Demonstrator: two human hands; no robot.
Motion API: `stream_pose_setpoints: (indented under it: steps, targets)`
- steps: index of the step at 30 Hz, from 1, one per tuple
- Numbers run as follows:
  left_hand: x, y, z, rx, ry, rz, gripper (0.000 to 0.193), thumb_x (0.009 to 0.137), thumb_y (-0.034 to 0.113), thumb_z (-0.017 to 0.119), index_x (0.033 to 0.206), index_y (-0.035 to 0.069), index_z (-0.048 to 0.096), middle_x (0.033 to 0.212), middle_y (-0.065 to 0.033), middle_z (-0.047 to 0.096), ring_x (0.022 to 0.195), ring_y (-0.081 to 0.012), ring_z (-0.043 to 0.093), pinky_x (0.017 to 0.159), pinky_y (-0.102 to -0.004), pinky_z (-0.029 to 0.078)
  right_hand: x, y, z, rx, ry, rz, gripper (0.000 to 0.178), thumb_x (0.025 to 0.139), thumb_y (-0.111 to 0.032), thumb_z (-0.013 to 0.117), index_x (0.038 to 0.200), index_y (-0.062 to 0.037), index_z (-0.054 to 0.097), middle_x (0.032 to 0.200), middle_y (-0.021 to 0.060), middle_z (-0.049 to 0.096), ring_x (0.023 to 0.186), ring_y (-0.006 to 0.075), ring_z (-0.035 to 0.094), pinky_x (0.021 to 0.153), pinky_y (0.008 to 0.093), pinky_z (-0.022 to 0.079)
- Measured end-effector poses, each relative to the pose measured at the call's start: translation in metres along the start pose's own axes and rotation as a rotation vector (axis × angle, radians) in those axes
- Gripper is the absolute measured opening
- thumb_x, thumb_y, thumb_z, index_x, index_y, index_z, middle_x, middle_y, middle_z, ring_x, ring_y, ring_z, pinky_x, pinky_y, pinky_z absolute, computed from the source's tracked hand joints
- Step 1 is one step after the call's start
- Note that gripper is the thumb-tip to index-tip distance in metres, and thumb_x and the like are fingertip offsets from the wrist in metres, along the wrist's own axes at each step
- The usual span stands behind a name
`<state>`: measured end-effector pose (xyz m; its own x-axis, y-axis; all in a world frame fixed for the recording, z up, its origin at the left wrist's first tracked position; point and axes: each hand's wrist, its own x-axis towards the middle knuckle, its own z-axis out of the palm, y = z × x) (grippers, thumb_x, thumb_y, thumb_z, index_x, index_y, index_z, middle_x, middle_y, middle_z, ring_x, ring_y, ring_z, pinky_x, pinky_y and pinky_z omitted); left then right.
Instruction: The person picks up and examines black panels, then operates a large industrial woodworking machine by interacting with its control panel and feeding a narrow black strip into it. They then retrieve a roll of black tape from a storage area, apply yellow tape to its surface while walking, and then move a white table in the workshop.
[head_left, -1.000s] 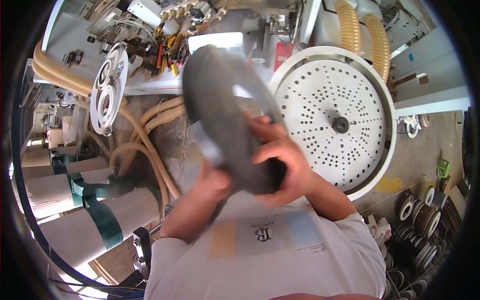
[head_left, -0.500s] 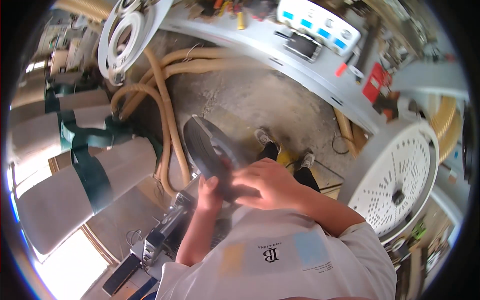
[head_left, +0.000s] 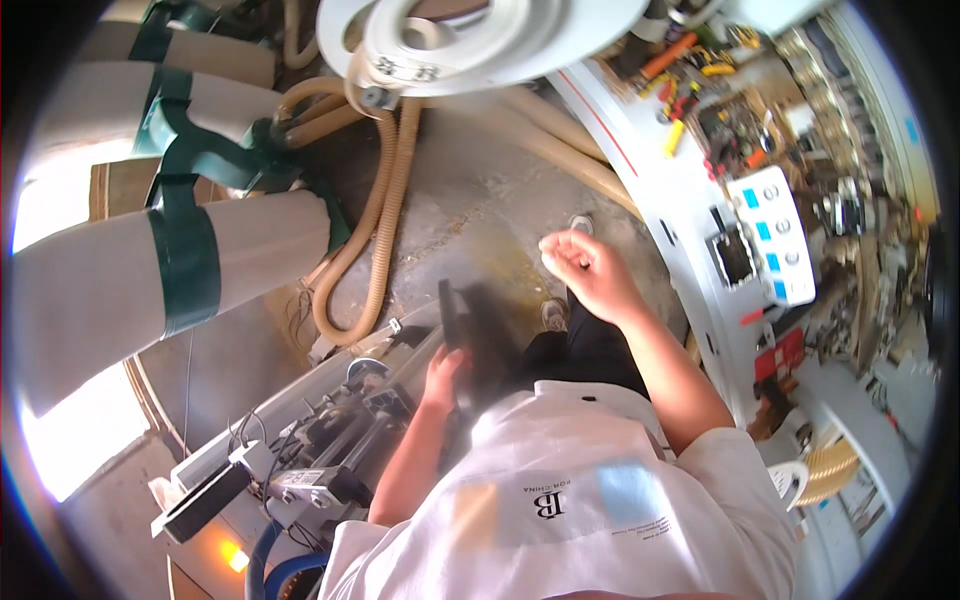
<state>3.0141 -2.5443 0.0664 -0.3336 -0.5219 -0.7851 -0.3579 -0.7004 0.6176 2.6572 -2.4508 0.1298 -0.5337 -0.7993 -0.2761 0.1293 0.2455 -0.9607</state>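
My left hand (head_left: 443, 375) is closed on the near rim of a dark roll of edge banding (head_left: 480, 340). The roll stands tilted in front of my shirt, smeared by motion, so its centre hole cannot be made out. Away from the roll, to its right and higher in the view, my right hand (head_left: 597, 280) hangs over my legs. Its fingers are loosely bent and somewhat apart, with nothing visible in them.
A machine with rails and cables (head_left: 330, 450) stands close by my left arm. White rolls lie on a round reel plate (head_left: 560, 40) ahead. Beige hoses (head_left: 385, 220) cross the floor. Dust bags with green bands (head_left: 190, 260) hang left; a cluttered bench (head_left: 690, 260) runs along the right.
My right hand has come off the roll and moved right and upward. The left hand keeps the roll, which has turned more edge-on. The whole view has swung rightward, bringing the bench tools into sight.
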Motion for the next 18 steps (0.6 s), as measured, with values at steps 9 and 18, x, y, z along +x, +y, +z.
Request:
stream_pose_setpoints:
  steps: [9, 18]
  targets:
    - [0.038, 0.013, -0.02, -0.187, 0.14, -0.205, 0.041, 0.094, 0.041, 0.064, 0.11, 0.003, 0.067, 0.097, -0.0065, 0.07, 0.082, -0.0196, 0.066, 0.076, -0.0351, 0.054, 0.235, -0.044, 0.027, 0.803, 0.078, 0.361, 0.071, 0.098, -0.042, 0.069, 0.144, 0.0066, 0.046, 0.139, 0.0219, 0.057, 0.125, 0.0297, 0.06, 0.105, 0.0421, 0.05]
    - [0.105, 0.081, -0.042, -0.459, 0.068, -0.262, 0.042, 0.1, 0.035, 0.059, 0.123, 0.001, 0.065, 0.115, -0.0133, 0.069, 0.107, -0.0258, 0.063, 0.096, -0.0381, 0.049, 0.283, -0.07, 0.012, 0.638, 0.189, 0.503, 0.068, 0.098, -0.044, 0.065, 0.144, 0.0012, 0.043, 0.135, 0.0219, 0.062, 0.123, 0.032, 0.063, 0.101, 0.0444, 0.053]
